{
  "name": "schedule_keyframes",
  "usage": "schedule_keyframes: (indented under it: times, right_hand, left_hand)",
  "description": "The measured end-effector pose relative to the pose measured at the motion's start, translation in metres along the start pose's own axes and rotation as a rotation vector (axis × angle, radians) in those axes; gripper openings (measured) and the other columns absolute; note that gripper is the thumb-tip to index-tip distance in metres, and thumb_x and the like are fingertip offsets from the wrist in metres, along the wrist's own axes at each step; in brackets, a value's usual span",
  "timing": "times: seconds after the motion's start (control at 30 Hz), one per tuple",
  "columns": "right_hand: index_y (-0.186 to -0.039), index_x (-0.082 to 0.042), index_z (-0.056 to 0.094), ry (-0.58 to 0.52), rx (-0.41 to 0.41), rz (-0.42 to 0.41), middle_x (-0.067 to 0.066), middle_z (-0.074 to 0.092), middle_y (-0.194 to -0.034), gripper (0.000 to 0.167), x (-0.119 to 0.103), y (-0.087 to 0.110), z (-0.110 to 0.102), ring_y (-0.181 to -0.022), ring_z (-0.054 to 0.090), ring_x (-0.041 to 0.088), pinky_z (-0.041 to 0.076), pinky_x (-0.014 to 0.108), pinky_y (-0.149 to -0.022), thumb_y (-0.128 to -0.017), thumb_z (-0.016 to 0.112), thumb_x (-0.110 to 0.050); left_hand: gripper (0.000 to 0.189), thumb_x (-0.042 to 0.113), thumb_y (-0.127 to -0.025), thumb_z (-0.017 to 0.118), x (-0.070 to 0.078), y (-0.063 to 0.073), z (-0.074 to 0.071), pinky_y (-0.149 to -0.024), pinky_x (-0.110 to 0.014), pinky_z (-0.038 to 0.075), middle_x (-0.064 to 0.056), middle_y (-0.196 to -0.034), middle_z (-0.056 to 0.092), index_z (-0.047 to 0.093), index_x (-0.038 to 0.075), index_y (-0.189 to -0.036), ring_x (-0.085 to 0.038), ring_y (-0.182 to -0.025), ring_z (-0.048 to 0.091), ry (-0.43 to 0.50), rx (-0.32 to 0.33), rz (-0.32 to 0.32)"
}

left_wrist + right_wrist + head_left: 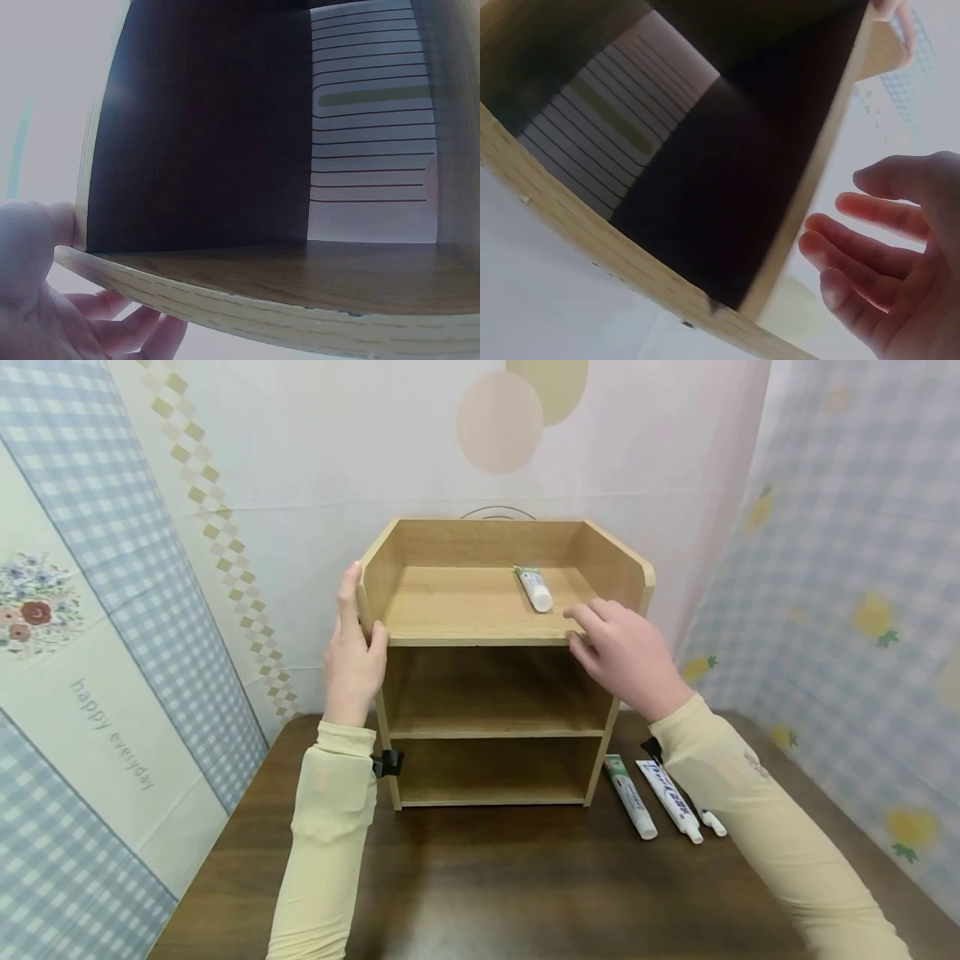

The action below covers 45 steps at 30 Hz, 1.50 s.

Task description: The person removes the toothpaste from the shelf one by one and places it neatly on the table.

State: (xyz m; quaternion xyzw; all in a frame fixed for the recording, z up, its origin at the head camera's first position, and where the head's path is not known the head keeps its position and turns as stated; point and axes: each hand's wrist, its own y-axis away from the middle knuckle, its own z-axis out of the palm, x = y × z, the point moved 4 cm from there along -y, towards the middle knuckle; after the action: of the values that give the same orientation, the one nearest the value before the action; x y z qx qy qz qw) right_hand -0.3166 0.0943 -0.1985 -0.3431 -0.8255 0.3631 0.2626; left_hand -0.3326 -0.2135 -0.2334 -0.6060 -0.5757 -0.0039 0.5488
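Note:
A light wooden shelf unit (480, 732) stands on the table, its front towards me. My left hand (354, 668) grips the left side panel at the top, thumb at the front edge; in the left wrist view, fingers (120, 322) wrap the outer side. A toothpaste tube (534, 589), white with a green end, lies on the top board, cap towards me. Just right of its cap, over the board's front edge, is my right hand (630, 652), fingers loosely bent and holding nothing. The right wrist view shows its fingers (855, 259) apart beside a wooden edge.
On the dark table (480, 885), right of the unit, lie a green-and-white toothpaste tube (632, 797), a white-and-blue one (670, 802) and another white-capped tube (714, 822) partly hidden by the right sleeve. Patterned curtains (315, 460) hang behind and at both sides.

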Motion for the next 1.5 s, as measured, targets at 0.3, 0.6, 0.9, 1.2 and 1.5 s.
schedule_keyframes:
  times: [0.3,0.6,0.9,1.2,1.5]
  right_hand:
    - [-0.108,-0.002,0.063,-0.009,-0.099,0.091,0.011,0.061,-0.077,0.021,0.012,-0.012,0.022,-0.075,0.056,0.030,0.047,0.042,-0.064,-0.090,0.057,-0.010]
    - [-0.130,-0.007,0.050,-0.058,-0.386,0.202,0.018,0.067,-0.103,0.048,0.020,-0.049,0.043,-0.091,0.064,0.034,0.050,0.050,-0.077,-0.091,0.060,-0.032]
    - [-0.136,-0.018,0.046,-0.124,-0.590,0.297,0.019,0.054,-0.123,0.048,0.032,-0.065,0.066,-0.100,0.056,0.033,0.045,0.052,-0.088,-0.095,0.049,-0.043]
    - [-0.138,-0.020,0.049,-0.177,-0.559,0.396,0.019,0.054,-0.134,0.046,0.037,-0.059,0.072,-0.114,0.054,0.035,0.041,0.053,-0.096,-0.096,0.048,-0.038]
    - [-0.136,-0.021,0.052,-0.203,-0.527,0.416,0.018,0.057,-0.132,0.044,0.031,-0.058,0.067,-0.113,0.056,0.034,0.042,0.051,-0.095,-0.094,0.051,-0.037]
  left_hand:
    - [0.072,0.018,-0.093,0.045,-0.003,0.003,0.003,-0.054,-0.040,0.034,-0.004,-0.154,0.039,0.013,0.051,-0.148,-0.034,-0.065,0.043,0.016,-0.006,-0.003]
    - [0.071,0.019,-0.094,0.045,-0.003,0.003,-0.001,-0.056,-0.042,0.035,0.000,-0.155,0.038,0.013,0.051,-0.148,-0.036,-0.068,0.045,0.008,0.016,0.001]
    - [0.071,0.019,-0.093,0.046,-0.003,0.002,-0.002,-0.057,-0.043,0.035,0.003,-0.154,0.039,0.015,0.052,-0.148,-0.037,-0.069,0.046,0.023,0.028,0.004]
    - [0.071,0.016,-0.094,0.045,-0.003,0.002,-0.004,-0.059,-0.042,0.035,0.011,-0.157,0.033,0.014,0.050,-0.149,-0.036,-0.075,0.046,0.060,0.009,0.030]
    - [0.071,0.015,-0.094,0.044,-0.004,0.005,-0.008,-0.063,-0.044,0.036,0.014,-0.157,0.031,0.015,0.050,-0.149,-0.035,-0.079,0.047,0.076,0.004,0.020]
